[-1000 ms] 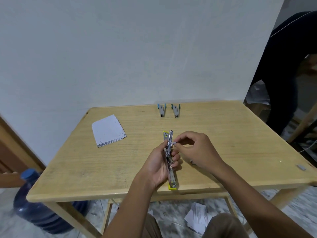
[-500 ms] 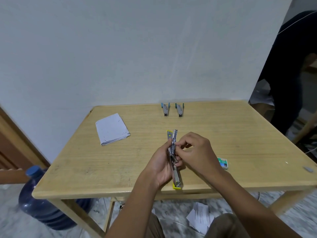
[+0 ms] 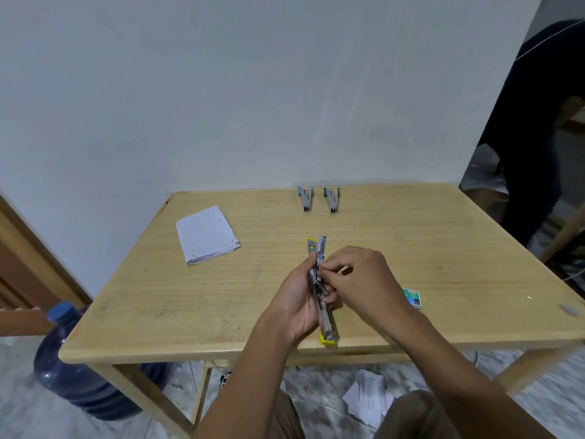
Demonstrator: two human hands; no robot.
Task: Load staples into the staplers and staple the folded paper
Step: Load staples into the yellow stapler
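- Centre of frame, just below middle: yellow stapler [image 3: 320, 280] swung open, chrome magazine pointing up-frame, yellow base end at the near table [image 3: 158, 299] edge.
- left hand [image 3: 297, 304] wraps the stapler's mid-section from the left, fingers curled shut around it; thumb along the left side of the metal.
- right hand [image 3: 364, 280] comes in from the lower right, thumb and forefinger pinched together right at the magazine channel, touching the metal; whether a staple strip sits between them is too small to tell.
- Both forearms rise from the bottom of frame and meet at the stapler; right wrist bent inward.
- Just right of the right wrist: staple box [image 3: 412, 297], green and white, flat on the table.
- Upper centre of table: two more staplers, blue-trimmed stapler [image 3: 305, 200] and green-trimmed stapler [image 3: 331, 201], side by side, apart from the hands.
- Left of centre: folded paper [image 3: 205, 234] stack lying flat, well apart from the hands.
- Lower left, on the floor: blue water jug [image 3: 82, 375].
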